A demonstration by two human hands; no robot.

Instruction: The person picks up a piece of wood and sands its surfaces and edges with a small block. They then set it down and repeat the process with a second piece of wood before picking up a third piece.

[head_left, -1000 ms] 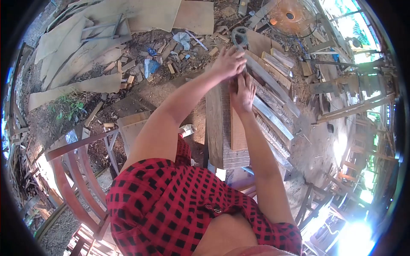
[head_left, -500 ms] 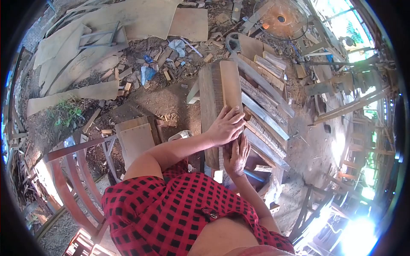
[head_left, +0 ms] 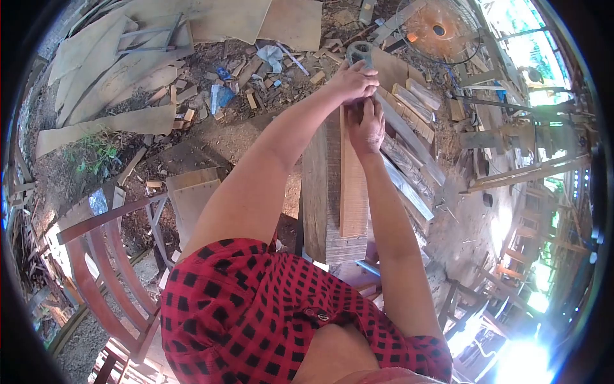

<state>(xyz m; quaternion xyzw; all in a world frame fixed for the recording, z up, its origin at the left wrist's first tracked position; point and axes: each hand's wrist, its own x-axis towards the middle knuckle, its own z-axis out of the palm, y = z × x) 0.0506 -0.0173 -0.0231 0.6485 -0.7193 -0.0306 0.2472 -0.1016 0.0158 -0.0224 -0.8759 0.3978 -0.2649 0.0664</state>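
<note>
A narrow light-brown board [head_left: 354,192] lies lengthwise on a thick, weathered wooden beam [head_left: 314,198]. My left hand [head_left: 355,83] is at the far end of the board, its fingers curled over something dark that is mostly hidden. Just nearer and to the right, my right hand [head_left: 367,127] rests with bent fingers against the same hidden item. Both arms stretch forward over the beam, and the hands are close together.
Stacked planks [head_left: 409,153] lie right of the beam. A round fan guard [head_left: 439,31] stands at the far right. A slatted wooden chair frame [head_left: 96,269] is at left, near a small board [head_left: 192,198]. Wood scraps and large sheets [head_left: 224,19] cover the ground beyond.
Both hands have moved forward along the board, from its near end to its far end. The near part of the board is now uncovered, and the view has shifted slightly.
</note>
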